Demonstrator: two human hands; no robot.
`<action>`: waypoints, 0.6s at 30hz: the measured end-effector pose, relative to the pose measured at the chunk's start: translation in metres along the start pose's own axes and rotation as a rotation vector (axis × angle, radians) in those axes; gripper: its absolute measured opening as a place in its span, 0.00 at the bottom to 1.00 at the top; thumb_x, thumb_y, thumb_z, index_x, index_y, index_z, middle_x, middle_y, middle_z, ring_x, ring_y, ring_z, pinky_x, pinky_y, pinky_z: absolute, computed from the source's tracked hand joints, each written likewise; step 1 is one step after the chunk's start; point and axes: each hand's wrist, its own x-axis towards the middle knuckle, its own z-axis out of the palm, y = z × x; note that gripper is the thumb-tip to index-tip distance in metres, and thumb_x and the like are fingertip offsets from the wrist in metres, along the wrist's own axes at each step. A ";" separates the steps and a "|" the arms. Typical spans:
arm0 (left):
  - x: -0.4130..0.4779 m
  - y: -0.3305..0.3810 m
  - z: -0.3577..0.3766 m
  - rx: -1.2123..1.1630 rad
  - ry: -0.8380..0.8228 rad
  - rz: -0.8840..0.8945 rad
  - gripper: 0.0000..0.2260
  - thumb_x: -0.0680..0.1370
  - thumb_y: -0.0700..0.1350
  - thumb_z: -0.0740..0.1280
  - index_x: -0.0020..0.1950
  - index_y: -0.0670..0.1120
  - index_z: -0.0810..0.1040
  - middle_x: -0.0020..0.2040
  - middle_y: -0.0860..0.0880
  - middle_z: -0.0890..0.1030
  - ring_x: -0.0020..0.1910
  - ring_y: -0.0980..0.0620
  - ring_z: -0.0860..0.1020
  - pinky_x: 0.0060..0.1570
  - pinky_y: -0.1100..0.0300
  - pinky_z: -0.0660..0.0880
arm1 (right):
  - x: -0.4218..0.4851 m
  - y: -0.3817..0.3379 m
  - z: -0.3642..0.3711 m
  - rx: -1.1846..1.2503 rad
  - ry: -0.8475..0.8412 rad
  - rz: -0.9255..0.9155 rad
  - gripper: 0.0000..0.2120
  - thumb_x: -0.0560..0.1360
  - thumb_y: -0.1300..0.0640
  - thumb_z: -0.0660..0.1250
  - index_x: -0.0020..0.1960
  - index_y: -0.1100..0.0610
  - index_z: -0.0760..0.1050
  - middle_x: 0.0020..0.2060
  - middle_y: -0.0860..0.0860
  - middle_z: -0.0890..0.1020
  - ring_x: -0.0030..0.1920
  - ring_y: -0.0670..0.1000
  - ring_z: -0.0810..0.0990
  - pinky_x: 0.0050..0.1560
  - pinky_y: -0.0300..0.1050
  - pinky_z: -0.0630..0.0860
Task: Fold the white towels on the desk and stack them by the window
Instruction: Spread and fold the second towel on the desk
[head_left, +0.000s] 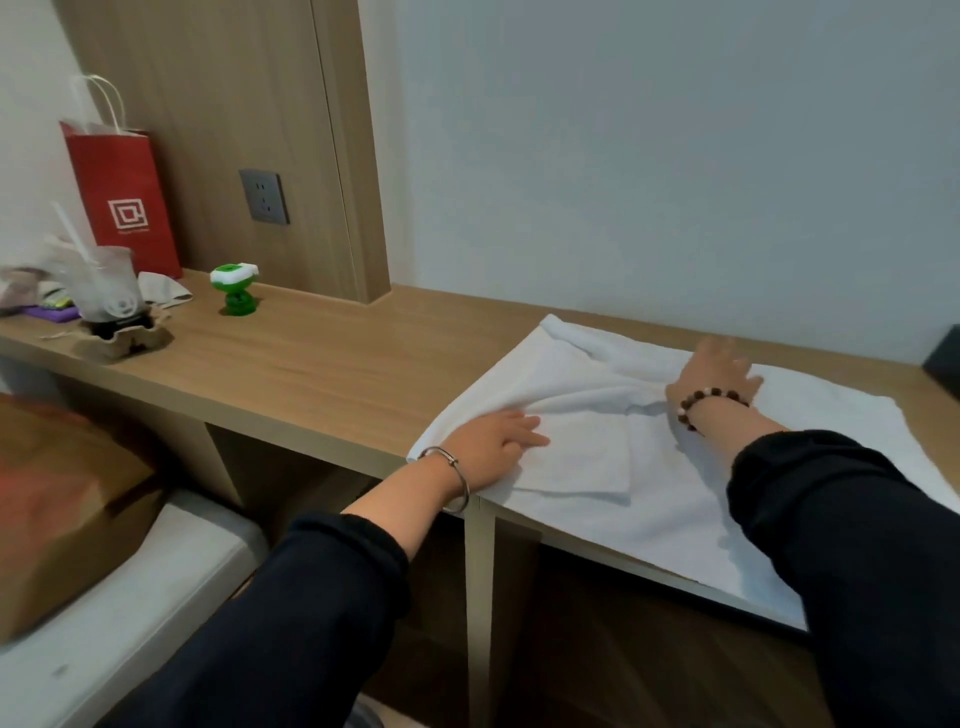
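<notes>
The white towel (597, 431) lies on the right part of the surface (337, 374), reaching from near the rear edge to the front edge. Its front-left corner drapes slightly over the front edge. One layer is already turned over onto the cloth near the front-left corner, and a raised ridge of bunched cloth runs from there toward the rear.

The left hand (493, 441) rests palm down at the towel's left edge. Its fingers (530, 434) are straight, pressed together and laid flat on the cloth. This placement most likely pins the turned layer so it cannot slide while the other side is worked.

The right hand (719, 374) rests farther back, at the end of the ridge. It is motion-blurred. Its fingers (727, 353) read as extended and loosely spread on the cloth, with no pinch visible. The position suggests smoothing or flattening of the ridge.

Judged from the layout, the fold is at an early stage: most of the towel is a single open layer. No stack is visible and no window is in view.

At the left end of the surface, well apart from the towel, stand a red paper bag (122, 197), a plastic cup (106, 283) and a green toy (235, 288). They leave the middle free for folding.
</notes>
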 end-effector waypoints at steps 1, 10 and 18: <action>0.000 -0.001 -0.004 -0.075 0.016 -0.031 0.18 0.80 0.38 0.55 0.63 0.49 0.78 0.72 0.53 0.69 0.73 0.56 0.60 0.70 0.66 0.50 | 0.002 -0.002 0.000 -0.025 0.082 -0.163 0.34 0.75 0.57 0.66 0.76 0.56 0.53 0.76 0.57 0.54 0.74 0.60 0.56 0.72 0.57 0.55; 0.010 -0.009 -0.033 0.295 0.057 -0.273 0.14 0.80 0.51 0.55 0.43 0.47 0.75 0.46 0.48 0.79 0.46 0.46 0.75 0.46 0.55 0.71 | -0.019 -0.017 -0.005 -0.177 -0.227 -0.595 0.23 0.82 0.43 0.43 0.44 0.53 0.72 0.45 0.51 0.78 0.45 0.53 0.74 0.53 0.50 0.67; 0.063 0.004 -0.020 0.151 0.043 -0.438 0.24 0.80 0.60 0.50 0.67 0.45 0.67 0.61 0.44 0.76 0.56 0.43 0.73 0.47 0.54 0.66 | -0.036 -0.036 -0.019 -0.333 -0.371 -0.535 0.13 0.77 0.56 0.58 0.38 0.58 0.77 0.31 0.52 0.77 0.27 0.50 0.75 0.29 0.37 0.70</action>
